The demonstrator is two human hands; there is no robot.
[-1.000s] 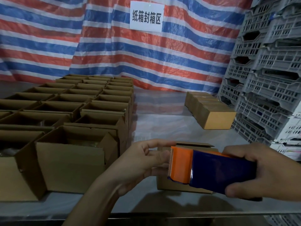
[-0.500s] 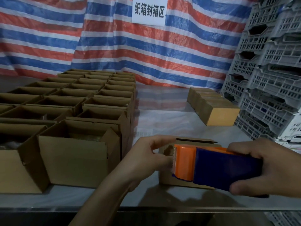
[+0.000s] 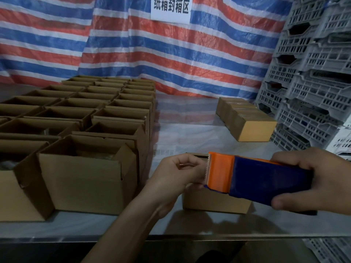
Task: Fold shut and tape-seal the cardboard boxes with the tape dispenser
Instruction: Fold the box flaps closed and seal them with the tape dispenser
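Note:
An orange and blue tape dispenser (image 3: 247, 179) hovers over a small cardboard box (image 3: 214, 203) near the table's front edge. My right hand (image 3: 322, 179) grips the dispenser's blue body from the right. At the toothed orange end my left hand (image 3: 180, 173) has its fingers curled and seems to pinch the tape end; the tape itself is too faint to see. The dispenser and both hands hide most of the box's top.
Several open cardboard boxes (image 3: 85, 175) stand in rows on the left of the steel table (image 3: 190, 133). A row of closed boxes (image 3: 247, 120) lies at the back right. Stacked grey plastic crates (image 3: 313, 82) line the right side. A striped tarp (image 3: 152, 50) hangs behind.
My left hand's fingers have curled tighter against the dispenser's orange end. The view has shifted a little; the dispenser stays over the small box.

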